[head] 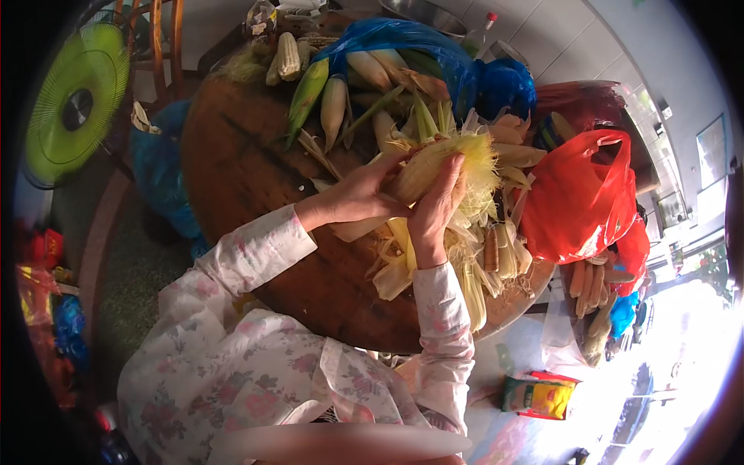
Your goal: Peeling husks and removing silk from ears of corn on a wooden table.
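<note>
Both my hands hold one ear of corn (421, 171) above the right half of a round wooden table (250, 157). Pale yellow silk fans out from its far end. My left hand (375, 189) grips the ear from the left, near its lower end. My right hand (437, 206) wraps its right side, thumb pointing up along it. Stripped husks (401, 273) and silk lie under and around my hands. Beyond them, unshucked ears, one with a green husk (308, 96), spill from a blue plastic bag (395, 38). Several bare cobs of corn (288, 57) rest at the table's back left.
A red plastic bag (581, 197) bulges at the table's right edge. To the left stand a green fan (78, 107) and a blue bag (160, 165). A glass bottle (479, 38) and a metal basin (427, 14) are at the back. A yellow-and-green packet (537, 395) lies lower right.
</note>
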A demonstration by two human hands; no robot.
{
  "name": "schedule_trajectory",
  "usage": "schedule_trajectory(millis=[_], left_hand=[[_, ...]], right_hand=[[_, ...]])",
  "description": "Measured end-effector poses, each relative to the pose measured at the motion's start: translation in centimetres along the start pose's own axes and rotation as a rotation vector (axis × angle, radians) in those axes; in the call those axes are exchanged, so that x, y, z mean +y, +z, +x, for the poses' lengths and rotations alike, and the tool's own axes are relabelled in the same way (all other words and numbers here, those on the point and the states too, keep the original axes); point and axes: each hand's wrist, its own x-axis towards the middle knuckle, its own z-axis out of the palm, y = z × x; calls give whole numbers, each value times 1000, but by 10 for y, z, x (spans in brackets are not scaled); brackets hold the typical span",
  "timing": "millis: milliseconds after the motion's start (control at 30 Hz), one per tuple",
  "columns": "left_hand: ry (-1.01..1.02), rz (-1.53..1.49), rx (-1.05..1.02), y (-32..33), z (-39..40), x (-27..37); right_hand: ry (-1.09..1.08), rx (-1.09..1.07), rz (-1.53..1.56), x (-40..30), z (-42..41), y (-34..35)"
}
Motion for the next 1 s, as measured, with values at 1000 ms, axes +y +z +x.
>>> schedule_trajectory(millis=[1000], left_hand=[[-125,-221,40,-10,-1,-28]], right_hand=[[-35,-52,12,29,27,-24]])
